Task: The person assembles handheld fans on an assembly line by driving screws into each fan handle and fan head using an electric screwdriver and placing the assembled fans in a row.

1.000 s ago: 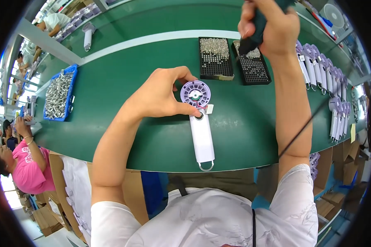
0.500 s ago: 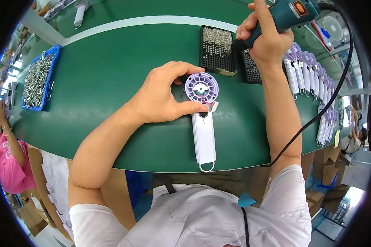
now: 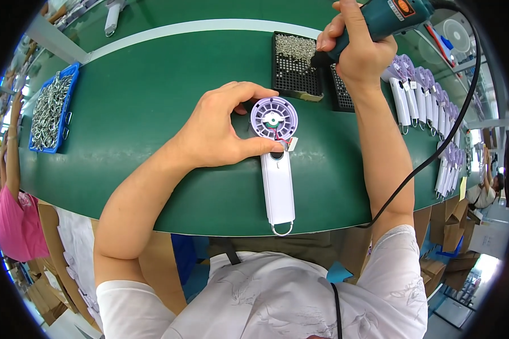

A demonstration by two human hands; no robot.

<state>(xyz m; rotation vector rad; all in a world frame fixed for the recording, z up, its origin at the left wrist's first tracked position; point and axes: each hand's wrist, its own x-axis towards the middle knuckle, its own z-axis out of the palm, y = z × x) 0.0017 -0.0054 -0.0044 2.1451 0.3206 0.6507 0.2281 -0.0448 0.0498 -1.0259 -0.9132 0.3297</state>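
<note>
Handheld fan (image 3: 277,169), smooth white plastic grip (image 3: 278,195) w/ slotted round lilac head (image 3: 274,118), lies near side of green table (image 3: 124,158), metal loop (image 3: 281,235) toward me. My L hand (image 3: 223,124) braces head & neck; my R hand (image 3: 365,56) grips teal elec. driver (image 3: 387,22), nose over far black tray (image 3: 296,94). Prob. screw pick-up; next move calls for straight, steady driver, I'd say.
</note>
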